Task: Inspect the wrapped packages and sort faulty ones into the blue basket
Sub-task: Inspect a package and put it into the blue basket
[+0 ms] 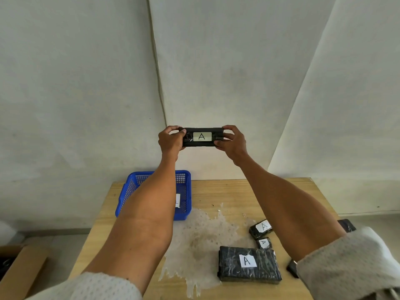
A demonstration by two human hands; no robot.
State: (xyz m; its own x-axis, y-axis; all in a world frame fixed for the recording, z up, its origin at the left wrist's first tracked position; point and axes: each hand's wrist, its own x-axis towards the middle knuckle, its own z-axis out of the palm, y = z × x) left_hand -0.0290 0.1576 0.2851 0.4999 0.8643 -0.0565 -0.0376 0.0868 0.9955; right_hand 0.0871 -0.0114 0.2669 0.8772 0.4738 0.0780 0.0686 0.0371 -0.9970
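Both hands up at arm's length w/ a long black plastic-wrapped package (202,137), white "A" label facing the person. Left hand (171,140) clamps its left end, right hand (232,140) its right end, fingers curled round it. Below, blue mesh plastic basket (185,192) on wooden tabletop (227,191), far-left corner; three more black wrapped "A" packages (249,264) lie near-right.

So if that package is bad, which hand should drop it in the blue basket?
Probably the left hand. Both hands hold the package by its ends, but the blue basket sits at the table's left, right under the left forearm. The right hand would have to cross over.
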